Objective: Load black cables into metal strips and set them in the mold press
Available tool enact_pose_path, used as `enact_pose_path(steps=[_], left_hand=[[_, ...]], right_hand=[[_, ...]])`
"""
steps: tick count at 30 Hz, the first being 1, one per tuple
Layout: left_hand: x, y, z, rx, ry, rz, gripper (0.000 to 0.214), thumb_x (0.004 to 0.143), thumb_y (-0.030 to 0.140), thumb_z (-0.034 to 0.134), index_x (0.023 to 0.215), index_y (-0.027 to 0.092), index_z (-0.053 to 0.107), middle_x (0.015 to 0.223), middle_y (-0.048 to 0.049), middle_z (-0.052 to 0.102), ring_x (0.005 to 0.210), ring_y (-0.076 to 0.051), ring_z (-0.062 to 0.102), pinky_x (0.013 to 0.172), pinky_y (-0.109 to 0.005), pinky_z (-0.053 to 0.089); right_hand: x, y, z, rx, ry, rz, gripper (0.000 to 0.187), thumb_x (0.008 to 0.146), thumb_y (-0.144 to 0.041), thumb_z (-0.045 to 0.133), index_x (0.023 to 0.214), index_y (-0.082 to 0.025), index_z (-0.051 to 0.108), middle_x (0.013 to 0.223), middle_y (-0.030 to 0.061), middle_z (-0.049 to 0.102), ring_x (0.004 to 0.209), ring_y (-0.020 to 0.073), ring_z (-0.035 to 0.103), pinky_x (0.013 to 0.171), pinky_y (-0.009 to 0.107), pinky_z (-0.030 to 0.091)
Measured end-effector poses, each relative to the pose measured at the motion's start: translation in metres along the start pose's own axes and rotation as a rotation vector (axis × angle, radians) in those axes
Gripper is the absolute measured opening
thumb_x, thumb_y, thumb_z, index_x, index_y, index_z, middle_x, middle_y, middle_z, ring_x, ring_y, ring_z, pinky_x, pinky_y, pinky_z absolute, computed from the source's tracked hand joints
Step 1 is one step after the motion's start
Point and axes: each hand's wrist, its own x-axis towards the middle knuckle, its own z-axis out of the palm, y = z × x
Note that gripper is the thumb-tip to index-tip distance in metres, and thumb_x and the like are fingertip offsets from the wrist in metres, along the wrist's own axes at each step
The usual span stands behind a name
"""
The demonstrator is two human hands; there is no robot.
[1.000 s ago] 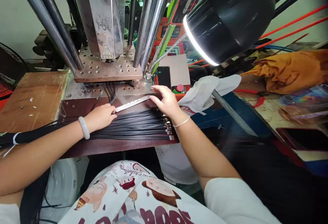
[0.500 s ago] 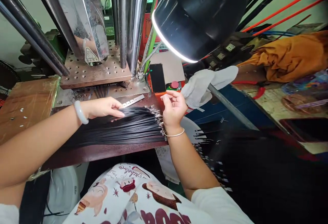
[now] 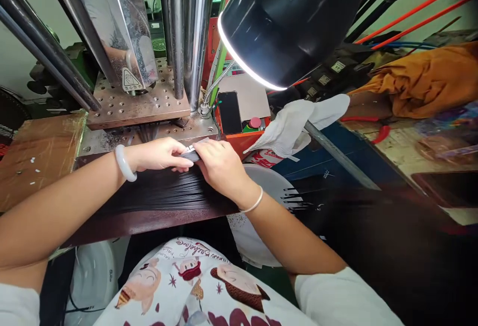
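A fan of flat black cables (image 3: 164, 191) lies across the dark wooden shelf (image 3: 142, 221) in front of a press machine. My left hand (image 3: 159, 154) rests on the cables, fingers pinched at a small metal strip (image 3: 194, 149). Opposite it, my right hand (image 3: 220, 166) has its fingers closed on the same spot, where cable ends meet the strip. The cable tips under my hands are hidden.
The press's perforated plate (image 3: 138, 104) and steel columns (image 3: 197, 32) stand just behind my hands. A black lamp head (image 3: 291, 22) hangs above right. An orange control box with a red button (image 3: 254, 123), a white cloth (image 3: 295, 122) and a cluttered bench (image 3: 411, 147) lie to the right.
My right hand has come down from a raised position at the cables' right end and now meets my left hand at the metal strip. My left hand shifted slightly right.
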Motion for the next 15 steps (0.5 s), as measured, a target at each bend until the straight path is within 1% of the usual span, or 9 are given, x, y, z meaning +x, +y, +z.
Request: enact_pose_path(steps=[1,3,4,5,7,9,11,13,15], left_hand=[[-0.005,-0.002,-0.001,0.02,0.084,0.043,0.035,0.083,0.044,0.057,0.092,0.013,0.068,0.077,-0.0034,0.069,0.07,-0.017,0.065,0.067,-0.027,0.051],[-0.015,-0.008,-0.003,0.16,0.369,0.168,0.039,0.087,0.041,0.055,0.112,0.013,0.066,0.102,-0.0089,0.072,0.092,-0.021,0.068,0.087,-0.035,0.053],[-0.019,-0.012,-0.004,0.253,0.499,0.245,0.04,0.088,0.04,0.055,0.117,0.015,0.064,0.115,-0.0109,0.068,0.105,-0.023,0.065,0.096,-0.039,0.049],[-0.022,-0.014,-0.005,0.332,0.566,0.33,0.038,0.089,0.04,0.055,0.117,0.016,0.065,0.125,-0.0116,0.064,0.116,-0.025,0.06,0.105,-0.042,0.044],[-0.023,-0.016,-0.006,0.4,0.488,0.489,0.034,0.091,0.042,0.054,0.11,0.02,0.069,0.133,-0.0098,0.059,0.129,-0.025,0.05,0.113,-0.044,0.034],[-0.02,-0.014,-0.005,0.357,0.365,0.578,0.033,0.091,0.045,0.053,0.101,0.021,0.072,0.123,-0.0078,0.066,0.125,-0.023,0.055,0.113,-0.042,0.036],[-0.017,-0.015,-0.004,0.267,0.437,0.541,0.034,0.091,0.045,0.053,0.096,0.018,0.073,0.109,-0.0073,0.072,0.109,-0.021,0.064,0.105,-0.038,0.045],[-0.014,-0.022,-0.005,0.175,0.651,0.414,0.033,0.09,0.043,0.055,0.093,0.015,0.073,0.099,-0.008,0.074,0.095,-0.02,0.068,0.094,-0.033,0.051],[-0.01,-0.035,-0.008,0.151,0.77,0.283,0.031,0.089,0.039,0.058,0.091,0.012,0.073,0.094,-0.0085,0.074,0.087,-0.02,0.069,0.088,-0.03,0.051]], right_hand=[[0.003,-0.001,0.001,-0.076,-0.049,0.034,0.028,0.092,-0.015,0.04,0.105,-0.01,0.064,0.1,0.0179,0.068,0.101,0.03,0.061,0.09,0.046,0.045],[0.01,0.002,0.006,-0.114,-0.029,0.053,0.031,0.091,-0.01,0.034,0.102,-0.01,0.064,0.094,0.0179,0.068,0.095,0.0287,0.061,0.087,0.045,0.046],[0.015,0.004,0.01,-0.068,-0.002,-0.003,0.032,0.091,-0.011,0.034,0.105,-0.011,0.063,0.098,0.017,0.067,0.097,0.0276,0.061,0.088,0.044,0.046],[0.021,0.006,0.015,0.01,0.01,-0.095,0.032,0.091,-0.012,0.035,0.109,-0.012,0.062,0.104,0.0153,0.067,0.101,0.0258,0.06,0.09,0.042,0.047],[0.038,0.01,0.024,0.179,-0.054,-0.287,0.031,0.091,-0.014,0.038,0.112,-0.016,0.06,0.109,0.0109,0.066,0.103,0.022,0.058,0.092,0.039,0.047],[0.055,0.015,0.033,0.234,-0.174,-0.359,0.024,0.09,-0.019,0.046,0.108,-0.017,0.062,0.107,0.0095,0.065,0.102,0.0217,0.057,0.091,0.039,0.047],[0.066,0.023,0.039,0.151,-0.267,-0.294,0.022,0.087,-0.022,0.056,0.107,-0.016,0.063,0.105,0.0113,0.064,0.101,0.0246,0.055,0.09,0.043,0.046],[0.066,0.032,0.042,0.057,-0.349,-0.221,0.024,0.085,-0.023,0.062,0.107,-0.015,0.063,0.103,0.0122,0.062,0.101,0.0264,0.054,0.089,0.044,0.044],[0.057,0.037,0.044,0.032,-0.398,-0.181,0.022,0.087,-0.023,0.059,0.107,-0.015,0.064,0.102,0.0122,0.061,0.1,0.0257,0.053,0.09,0.043,0.043]])
